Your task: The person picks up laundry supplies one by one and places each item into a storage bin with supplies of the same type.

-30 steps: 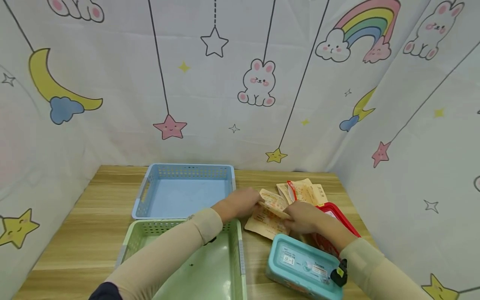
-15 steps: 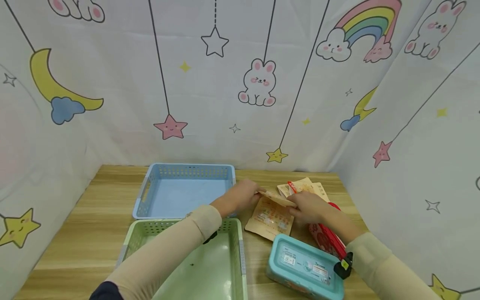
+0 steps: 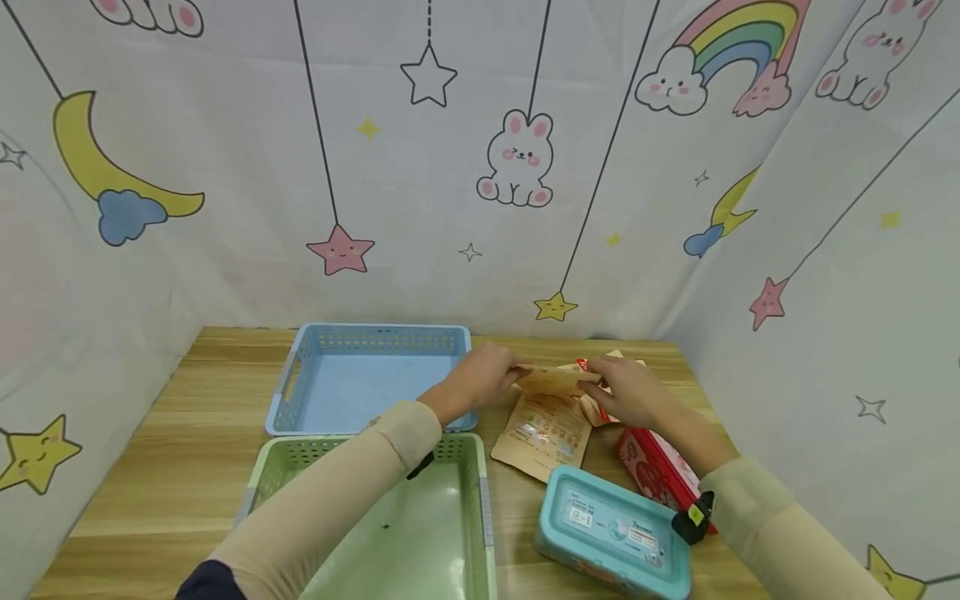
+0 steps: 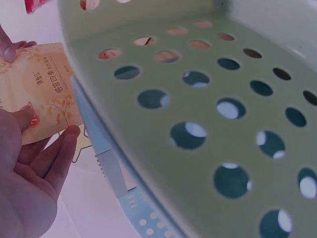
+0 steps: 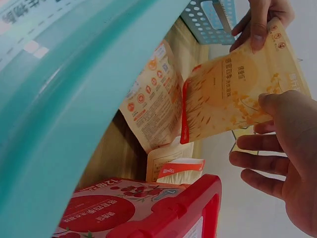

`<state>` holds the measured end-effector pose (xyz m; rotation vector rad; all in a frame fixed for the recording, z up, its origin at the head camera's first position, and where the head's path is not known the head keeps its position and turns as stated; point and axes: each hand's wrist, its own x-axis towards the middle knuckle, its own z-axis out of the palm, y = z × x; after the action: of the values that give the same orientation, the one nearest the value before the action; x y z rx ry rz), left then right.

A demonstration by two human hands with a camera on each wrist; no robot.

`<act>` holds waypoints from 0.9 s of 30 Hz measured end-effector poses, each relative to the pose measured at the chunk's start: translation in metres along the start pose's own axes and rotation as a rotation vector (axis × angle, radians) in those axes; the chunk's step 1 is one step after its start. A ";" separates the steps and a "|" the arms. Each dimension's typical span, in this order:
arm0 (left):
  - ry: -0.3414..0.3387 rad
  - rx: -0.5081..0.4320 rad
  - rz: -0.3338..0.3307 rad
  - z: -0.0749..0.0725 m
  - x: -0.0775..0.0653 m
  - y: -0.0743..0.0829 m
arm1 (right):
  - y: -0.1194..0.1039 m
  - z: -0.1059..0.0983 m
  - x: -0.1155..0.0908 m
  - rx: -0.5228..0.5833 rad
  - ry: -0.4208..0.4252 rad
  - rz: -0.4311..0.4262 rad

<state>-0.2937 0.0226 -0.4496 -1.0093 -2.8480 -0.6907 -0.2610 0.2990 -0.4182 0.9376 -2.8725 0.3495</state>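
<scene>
My left hand [image 3: 483, 375] and right hand [image 3: 630, 390] pinch a kraft-coloured printed pouch [image 3: 557, 381] from its two sides, above the back right of the table. In the right wrist view the pouch [image 5: 230, 91] shows a red lower edge and orange plant drawings. There the right thumb presses its near face, the other fingers spread behind; the left hand [image 5: 265, 20] grips the far corner. The left wrist view shows the left hand [image 4: 29, 178] at the pouch's lower corner. Under it another pouch [image 3: 543, 437] lies on the table, with more pouches [image 3: 600, 412] behind.
A teal lidded box [image 3: 611, 533] stands front right, beside a red box [image 3: 652, 467] under the right forearm. To the left, a blue basket [image 3: 375, 383] sits behind a green basket [image 3: 390, 533]. A patterned white cloth [image 3: 420, 183] hangs behind the table.
Both hands have lifted the pouch up and toward the back, tilting it more upright. The pouch under it and the red box now show more fully.
</scene>
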 end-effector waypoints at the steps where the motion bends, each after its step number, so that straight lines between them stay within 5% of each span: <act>1: 0.003 -0.001 -0.001 -0.001 0.000 0.000 | 0.000 -0.001 0.000 0.013 0.006 0.007; 12: 0.022 -0.104 -0.028 -0.007 0.003 0.002 | -0.001 -0.005 0.002 0.086 0.029 0.081; 27: 0.024 -0.241 -0.094 -0.006 0.002 -0.001 | 0.001 -0.006 -0.006 0.369 -0.032 0.081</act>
<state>-0.2964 0.0208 -0.4441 -0.8887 -2.8574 -1.0683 -0.2566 0.3050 -0.4138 0.8803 -2.9365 0.9043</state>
